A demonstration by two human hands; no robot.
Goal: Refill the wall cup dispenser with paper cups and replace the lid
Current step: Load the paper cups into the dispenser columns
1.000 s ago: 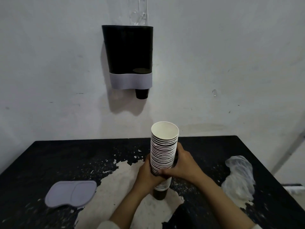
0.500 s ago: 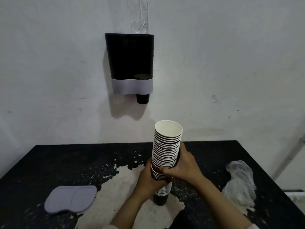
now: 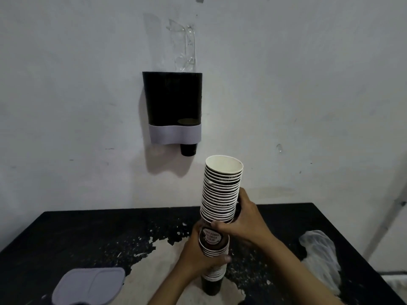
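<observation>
A tall stack of paper cups (image 3: 221, 194) stands upright over the table. My right hand (image 3: 244, 221) grips the upper part of the stack, which has come apart from the lower part. My left hand (image 3: 198, 256) holds the lower cups (image 3: 212, 252), whose base stands on the table. The dark wall cup dispenser (image 3: 172, 102) with a grey band hangs on the wall above, open at the top, one dark cup (image 3: 188, 149) poking out below. Its grey lid (image 3: 88, 286) lies on the table at the front left.
The black table (image 3: 77, 234) has a worn pale patch in the middle. A crumpled clear plastic bag (image 3: 321, 258) lies at the right. A clear plastic strip (image 3: 186, 47) hangs on the wall above the dispenser.
The upper part of the stack has lifted and tilted off the lower cups, opening a gap between them. The camera has tipped upward, so the dispenser sits lower in view.
</observation>
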